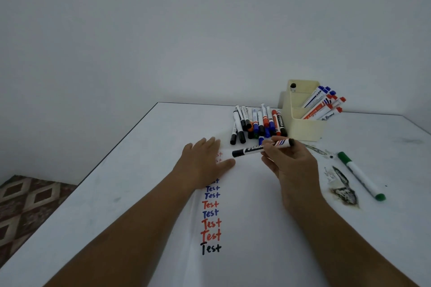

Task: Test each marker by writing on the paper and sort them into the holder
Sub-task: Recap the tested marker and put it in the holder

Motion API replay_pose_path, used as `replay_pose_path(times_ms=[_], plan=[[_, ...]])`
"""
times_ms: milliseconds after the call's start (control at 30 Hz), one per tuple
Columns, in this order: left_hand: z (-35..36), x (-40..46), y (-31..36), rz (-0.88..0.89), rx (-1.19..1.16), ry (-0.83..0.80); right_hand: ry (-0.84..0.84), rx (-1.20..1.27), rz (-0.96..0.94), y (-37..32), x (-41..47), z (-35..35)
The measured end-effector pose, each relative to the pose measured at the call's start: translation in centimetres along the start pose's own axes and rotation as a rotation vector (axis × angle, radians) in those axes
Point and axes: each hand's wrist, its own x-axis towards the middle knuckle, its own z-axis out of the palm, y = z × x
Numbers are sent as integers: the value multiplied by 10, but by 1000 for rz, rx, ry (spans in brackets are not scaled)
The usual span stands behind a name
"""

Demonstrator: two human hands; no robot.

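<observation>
My right hand (290, 165) grips a capped black marker (251, 148), held level above the white paper (245, 216), cap pointing left. My left hand (205, 158) lies flat on the paper's upper part, fingers straight, covering some writing. A column of the word "Test" (211, 223) in blue, red and black runs down the paper. A pile of several markers (257, 123) lies just beyond my hands. The cream holder (303, 123) stands to the right of the pile, with blue and red markers (324, 105) leaning in its right compartments and one black marker (293, 87) at its back.
A green marker (360, 175) lies alone on the white table (116, 170) to the right, beside dark ink smudges (342, 191). The table's left edge drops to a patterned carpet (28, 202). A plain wall rises behind the table.
</observation>
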Motion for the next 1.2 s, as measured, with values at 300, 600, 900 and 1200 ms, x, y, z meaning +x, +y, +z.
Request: replay_pose_path(times_ms=[300, 600, 900, 1200], plan=[[-1, -1, -1, 53, 1, 17, -18, -372, -394, -77, 52, -3], [-5, -3, 0, 61, -4, 27, 152, -659, -576, -143, 130, -15], [-4, -3, 0, 46, -38, 51, 152, -946, -613, -133, 189, -13], [3, 1, -3, 62, -11, 93, 58, -1322, -392, -105, 213, -15]])
